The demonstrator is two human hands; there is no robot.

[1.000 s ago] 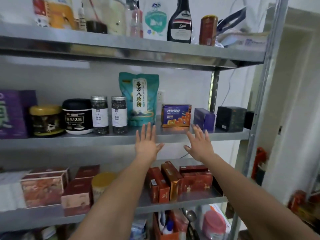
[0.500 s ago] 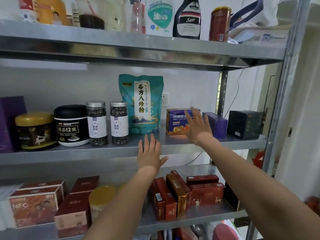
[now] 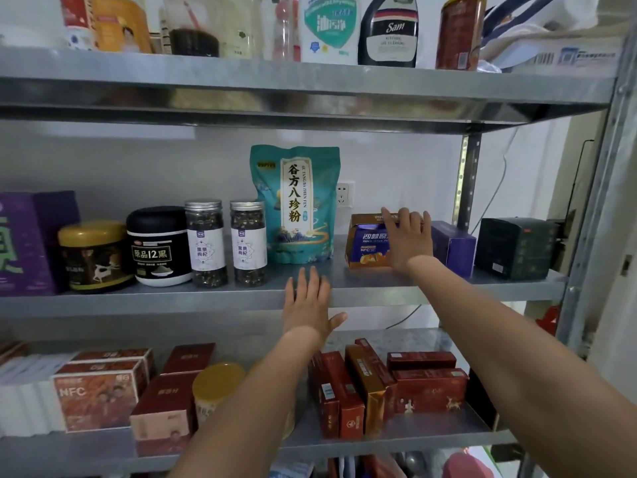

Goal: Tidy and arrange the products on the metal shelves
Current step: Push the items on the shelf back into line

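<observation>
Fingers straight, right hand [image 3: 408, 243] presses the orange box [image 3: 367, 250] at centre right — push squarely; left hand [image 3: 308, 305] spread, empty.

- Middle shelf [image 3: 138, 300] — bare metal; the right hand [image 3: 408, 244] lies flat on a blue-and-orange box [image 3: 365, 246] standing on it.
- Leftward from that hold: teal pouch [image 3: 296, 205], upright; two glass jars [image 3: 206, 243]; black tub [image 3: 158, 246]; gold-lidded jar [image 3: 93, 257]; purple carton [image 3: 27, 243].
- Rightward: small purple box [image 3: 453, 246], just beside; then black box [image 3: 513, 248].
- Lower shelf [image 3: 413, 341], below the hold — red cartons [image 3: 427, 388].
- Top shelf [image 3: 275, 88], above: bottles [image 3: 389, 29].
</observation>
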